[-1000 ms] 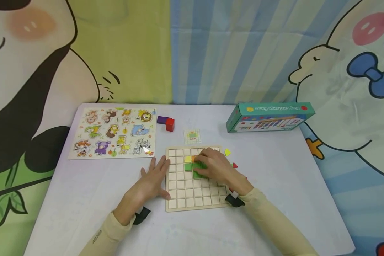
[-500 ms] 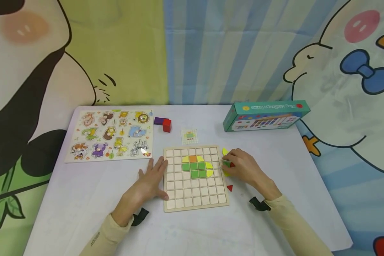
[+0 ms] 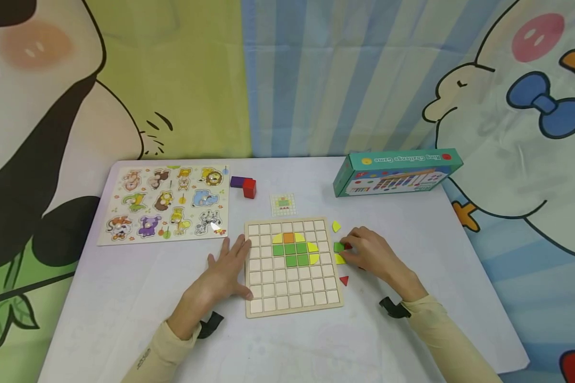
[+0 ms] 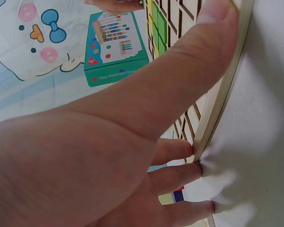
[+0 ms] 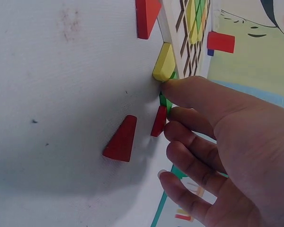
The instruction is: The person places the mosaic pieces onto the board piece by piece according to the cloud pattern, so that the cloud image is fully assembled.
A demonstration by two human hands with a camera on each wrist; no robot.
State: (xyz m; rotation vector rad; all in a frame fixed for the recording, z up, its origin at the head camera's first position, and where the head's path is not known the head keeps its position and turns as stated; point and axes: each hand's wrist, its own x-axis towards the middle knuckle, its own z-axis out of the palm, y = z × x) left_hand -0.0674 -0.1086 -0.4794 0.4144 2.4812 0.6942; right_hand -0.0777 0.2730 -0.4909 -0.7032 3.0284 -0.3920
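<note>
A wooden grid board (image 3: pixel 268 290) lies on the table, with green squares (image 3: pixel 290 261), an orange square (image 3: pixel 288 238) and yellow rounded pieces (image 3: pixel 313 247) set in its upper middle. My left hand (image 3: pixel 224 272) is spread along the board's left edge, thumb and fingertips touching the rim. Beside the right edge, my right hand (image 3: pixel 371 252) has thumb and index finger on either side of a green square block (image 5: pixel 165 101), pinching it. Close to those fingers lie a yellow rounded piece (image 5: pixel 164 62) and a red triangular piece (image 5: pixel 158 121).
Behind the board lies a small pattern card (image 3: pixel 282 204). An animal puzzle board (image 3: pixel 165 202) is at the left, near a purple block (image 3: pixel 237 182) and a red block (image 3: pixel 249 188). At the back right stands a green game box (image 3: pixel 397 173). Another red triangle (image 3: pixel 344 280) lies nearby.
My right hand has left the board and moved right to the loose pieces, uncovering yellow pieces set in the grid. My left hand has stayed at the board's left edge.
</note>
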